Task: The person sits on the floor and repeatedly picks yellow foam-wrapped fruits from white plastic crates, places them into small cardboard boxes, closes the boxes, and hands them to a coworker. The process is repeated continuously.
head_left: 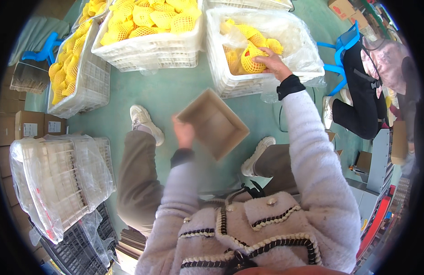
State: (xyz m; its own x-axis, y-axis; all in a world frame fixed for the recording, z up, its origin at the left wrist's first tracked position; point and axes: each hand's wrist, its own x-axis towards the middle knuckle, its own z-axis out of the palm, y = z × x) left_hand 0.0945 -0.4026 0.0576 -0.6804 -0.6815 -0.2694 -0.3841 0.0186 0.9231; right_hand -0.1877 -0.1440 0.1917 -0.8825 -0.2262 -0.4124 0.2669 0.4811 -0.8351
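My left hand (184, 132), a little blurred, grips the left side of an open cardboard box (214, 123). The box is tilted with its opening upward, and nothing shows inside it. Over the near part of a white plastic-lined crate (267, 83), my right hand (274, 64) has its fingers closed on a round fruit (252, 60) in a yellow foam net. Some red shows through the net. Behind that fruit lie several more net-wrapped fruits (249, 33) in the crate, with clear plastic film (296, 46) bunched on the right.
A full crate of net-wrapped fruit (150, 58) stands ahead, another crate (90, 87) at the left. Nearer on the left is a film-covered white crate (65, 169) above a black crate (79, 243). At right, another person (363, 91) sits by a blue stool (345, 46).
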